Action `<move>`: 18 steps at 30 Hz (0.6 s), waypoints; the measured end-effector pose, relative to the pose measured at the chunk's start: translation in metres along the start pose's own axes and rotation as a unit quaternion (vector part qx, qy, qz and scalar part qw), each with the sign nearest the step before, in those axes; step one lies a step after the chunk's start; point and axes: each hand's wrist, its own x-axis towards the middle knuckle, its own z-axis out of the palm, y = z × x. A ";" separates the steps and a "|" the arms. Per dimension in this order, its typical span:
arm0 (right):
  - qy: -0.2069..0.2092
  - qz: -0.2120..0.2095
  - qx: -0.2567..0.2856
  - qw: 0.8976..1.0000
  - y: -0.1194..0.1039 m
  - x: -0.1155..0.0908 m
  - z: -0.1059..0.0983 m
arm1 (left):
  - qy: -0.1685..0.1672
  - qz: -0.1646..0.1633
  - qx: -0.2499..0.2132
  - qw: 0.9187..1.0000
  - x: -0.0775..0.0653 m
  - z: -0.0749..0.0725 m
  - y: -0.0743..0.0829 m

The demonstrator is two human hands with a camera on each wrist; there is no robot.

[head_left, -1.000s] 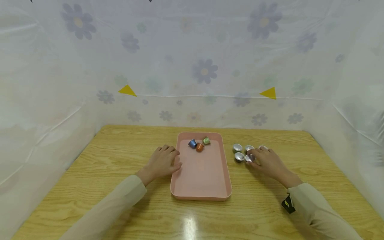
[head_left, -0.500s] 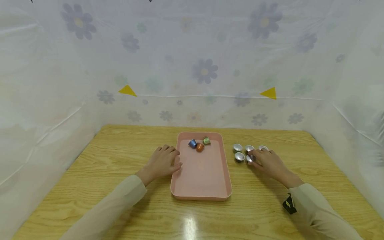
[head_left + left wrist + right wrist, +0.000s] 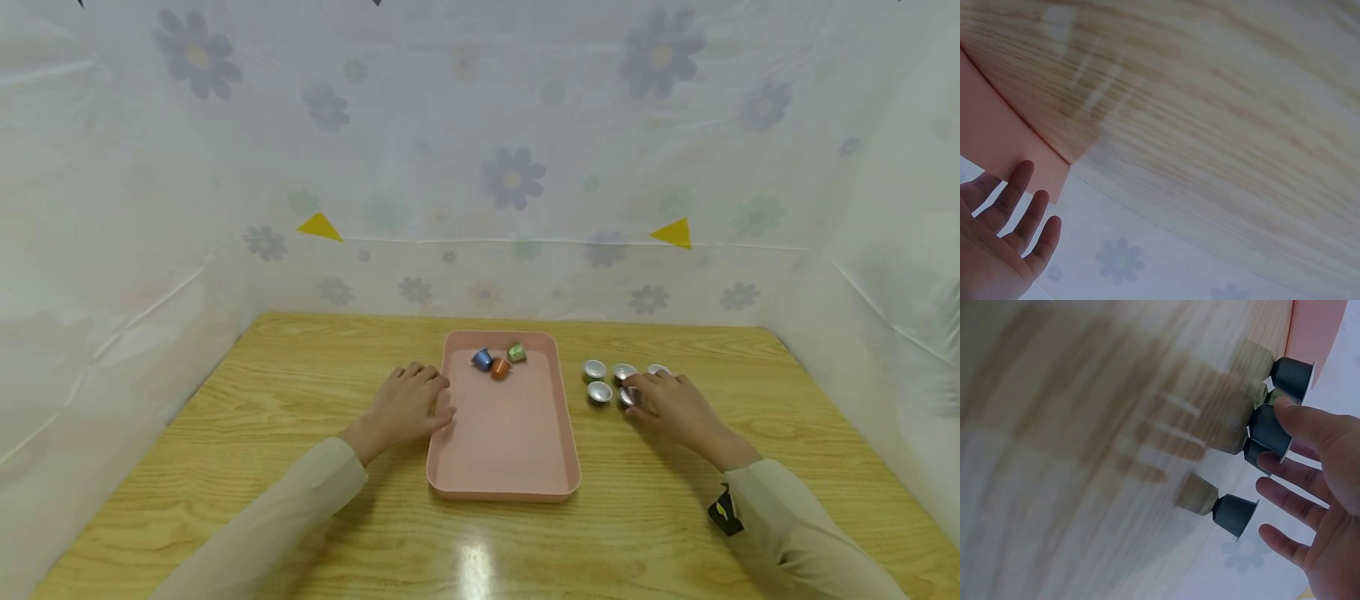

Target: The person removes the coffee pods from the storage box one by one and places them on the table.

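Standing right of the pink tray [image 3: 503, 450], a foil-topped pod [image 3: 628, 397] sits pinched by the nearer right hand [image 3: 672, 408], while the left hand [image 3: 405, 404], fingers loosely spread, touches the tray's left side.

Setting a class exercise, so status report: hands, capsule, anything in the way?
Left hand at edge of tray. Right hand pinching one dark capsule. Neighbouring capsules close by.

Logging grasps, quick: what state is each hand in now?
Left hand: open, at the edge of the pink tray.
Right hand: closed, pinching a dark capsule.
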 end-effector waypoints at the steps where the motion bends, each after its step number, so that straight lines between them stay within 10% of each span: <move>1: 0.000 0.000 0.000 1.000 0.000 0.000 0.000 | 0.000 0.000 0.000 1.000 0.000 0.000 0.000; 18: 0.018 -0.010 -0.008 1.000 0.002 0.001 0.001 | 0.004 0.004 -0.001 1.000 -0.001 -0.002 0.000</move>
